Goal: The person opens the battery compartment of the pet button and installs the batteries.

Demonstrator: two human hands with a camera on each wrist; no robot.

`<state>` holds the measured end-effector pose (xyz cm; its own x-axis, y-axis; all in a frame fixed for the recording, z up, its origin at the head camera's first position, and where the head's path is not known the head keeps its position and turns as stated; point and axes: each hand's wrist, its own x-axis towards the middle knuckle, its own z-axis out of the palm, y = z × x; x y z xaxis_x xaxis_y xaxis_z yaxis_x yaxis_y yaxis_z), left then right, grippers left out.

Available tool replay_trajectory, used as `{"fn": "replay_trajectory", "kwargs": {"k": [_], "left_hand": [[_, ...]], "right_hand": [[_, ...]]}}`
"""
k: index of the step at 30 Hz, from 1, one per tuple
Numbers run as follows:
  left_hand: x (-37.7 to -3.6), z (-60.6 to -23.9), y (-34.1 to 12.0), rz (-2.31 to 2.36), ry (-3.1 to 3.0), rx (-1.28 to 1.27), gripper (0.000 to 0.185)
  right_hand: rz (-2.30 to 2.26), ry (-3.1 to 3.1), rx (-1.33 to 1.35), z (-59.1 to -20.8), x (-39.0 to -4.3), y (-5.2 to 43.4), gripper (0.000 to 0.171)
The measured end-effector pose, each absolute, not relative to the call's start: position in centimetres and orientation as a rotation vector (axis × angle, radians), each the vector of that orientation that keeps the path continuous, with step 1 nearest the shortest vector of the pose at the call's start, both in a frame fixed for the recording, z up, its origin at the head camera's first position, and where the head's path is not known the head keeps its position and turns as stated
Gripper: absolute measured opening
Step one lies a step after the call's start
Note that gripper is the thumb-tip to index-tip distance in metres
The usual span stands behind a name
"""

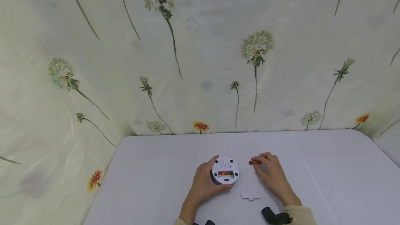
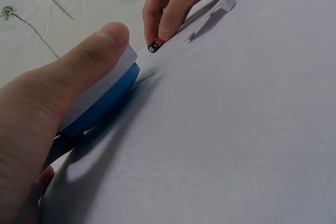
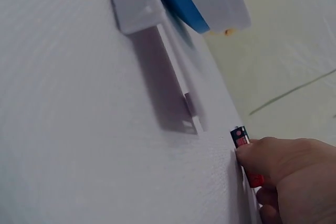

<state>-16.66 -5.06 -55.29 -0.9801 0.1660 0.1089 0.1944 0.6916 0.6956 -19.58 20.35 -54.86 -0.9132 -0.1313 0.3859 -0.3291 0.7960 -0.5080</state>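
Both hands down on our white table (image 1: 312, 169). Left hand (image 1: 203, 183) curls round the round white device (image 1: 225, 171), which lies back-up with one battery seated in its open bay. Right hand (image 1: 270, 169) pinches a red battery (image 1: 254, 162) against the tabletop, just right of the device. Battery cover (image 1: 249, 194) lies loose between the wrists, probably face-down.

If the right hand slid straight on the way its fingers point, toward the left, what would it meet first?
Probably the round white device with the open battery bay, which the left hand holds. The right hand pinches a small red battery pointing that way, with bare white table between; depth is uncertain.
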Motion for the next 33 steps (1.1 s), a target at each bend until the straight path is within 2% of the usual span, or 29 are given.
{"fn": "replay_trajectory", "kwargs": {"k": [6,21,33], "left_hand": [[-16.7,-55.2,-5.0,-1.182,-2.85,-0.305,0.104],[-16.6,-55.1,-5.0,-1.185,-2.85,-0.298,0.105],[-16.6,-55.0,-5.1,-1.173,-2.854,-0.329,0.104]], "right_hand": [[0.829,-2.667,0.325,-54.8,-19.5,20.2,0.014],[0.843,-2.69,0.327,-54.8,-19.5,20.2,0.013],[0.919,-2.624,0.408,-53.9,-18.8,18.5,0.016]]}}
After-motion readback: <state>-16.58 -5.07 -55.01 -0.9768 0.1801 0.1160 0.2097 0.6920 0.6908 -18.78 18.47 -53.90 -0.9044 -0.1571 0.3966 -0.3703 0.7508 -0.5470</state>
